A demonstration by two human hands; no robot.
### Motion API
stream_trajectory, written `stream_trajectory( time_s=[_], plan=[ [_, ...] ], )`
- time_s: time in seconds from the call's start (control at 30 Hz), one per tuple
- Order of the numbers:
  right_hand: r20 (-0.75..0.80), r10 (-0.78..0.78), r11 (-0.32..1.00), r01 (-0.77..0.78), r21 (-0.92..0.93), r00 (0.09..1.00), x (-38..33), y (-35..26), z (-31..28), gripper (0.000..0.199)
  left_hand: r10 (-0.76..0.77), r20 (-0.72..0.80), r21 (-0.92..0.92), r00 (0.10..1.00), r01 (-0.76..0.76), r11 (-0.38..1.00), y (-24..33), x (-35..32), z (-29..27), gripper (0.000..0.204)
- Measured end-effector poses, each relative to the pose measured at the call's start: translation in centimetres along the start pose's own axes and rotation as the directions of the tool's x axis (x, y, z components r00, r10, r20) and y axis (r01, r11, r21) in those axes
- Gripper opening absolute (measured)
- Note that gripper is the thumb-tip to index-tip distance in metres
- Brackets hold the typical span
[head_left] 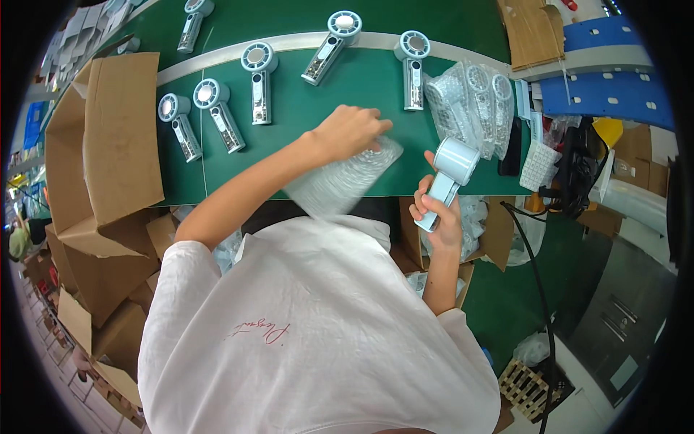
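Observation:
My left hand [350, 134] is closed on the upper edge of a clear bubble-wrap bag [340, 181], which hangs down over the front edge of the bench and is partly blurred. To its right my right hand [439, 210] grips a light blue handheld fan [455, 160] by the handle, its round head upward. The fan and the bag are apart. Beyond my hands, several similar fans lie on the green bench [303, 108], among them one fan [413, 69] at the right and one fan [217, 112] at the left. Wrapped fans [477, 101] in bubble bags lie together just beyond my right hand.
A tall open cardboard box [124, 130] stands at the bench's left end. On the right lie a black flat object [510, 148] and a white knobbly block [538, 165]. A black cable [538, 275] hangs down there. Open boxes with bubble bags [473, 224] sit under the bench.

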State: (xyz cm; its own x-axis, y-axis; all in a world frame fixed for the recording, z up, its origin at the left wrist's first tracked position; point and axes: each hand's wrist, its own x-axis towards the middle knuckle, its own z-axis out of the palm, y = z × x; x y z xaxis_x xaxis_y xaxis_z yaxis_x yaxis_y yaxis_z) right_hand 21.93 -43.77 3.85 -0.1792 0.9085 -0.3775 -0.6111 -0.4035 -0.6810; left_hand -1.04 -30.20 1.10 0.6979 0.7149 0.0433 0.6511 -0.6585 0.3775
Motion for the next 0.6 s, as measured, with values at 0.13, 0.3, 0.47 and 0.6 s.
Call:
stream_trajectory(
  time_s=[0.13, 0.3, 0.47, 0.6],
  plan=[
    [-0.009, 0.006, 0.999, -0.006, -0.033, 1.000, 0.3, 0.0, -0.3, 0.083, -0.195, -0.160, 0.040, 0.968, 0.204, 0.978, -0.9, -0.2, -1.4, 0.016],
    [-0.040, 0.012, 0.997, -0.015, -0.075, 0.999, 0.3, -0.4, -0.9, 0.074, -0.397, -0.218, -0.047, 0.892, 0.397, 0.917, -2.8, -3.1, -2.4, 0.019],
    [-0.126, 0.010, 0.992, -0.026, -0.122, 0.992, 0.6, -0.1, -1.6, 0.048, -0.518, -0.401, -0.233, 0.755, 0.463, 0.855, 1.5, -5.0, -4.1, 0.037],
    [-0.155, 0.032, 0.990, -0.052, -0.129, 0.987, 0.9, -0.2, -1.4, 0.036, -0.195, -0.296, -0.199, 0.935, 0.139, 0.970, 6.5, -5.2, 0.3, 0.038]
  ],
)
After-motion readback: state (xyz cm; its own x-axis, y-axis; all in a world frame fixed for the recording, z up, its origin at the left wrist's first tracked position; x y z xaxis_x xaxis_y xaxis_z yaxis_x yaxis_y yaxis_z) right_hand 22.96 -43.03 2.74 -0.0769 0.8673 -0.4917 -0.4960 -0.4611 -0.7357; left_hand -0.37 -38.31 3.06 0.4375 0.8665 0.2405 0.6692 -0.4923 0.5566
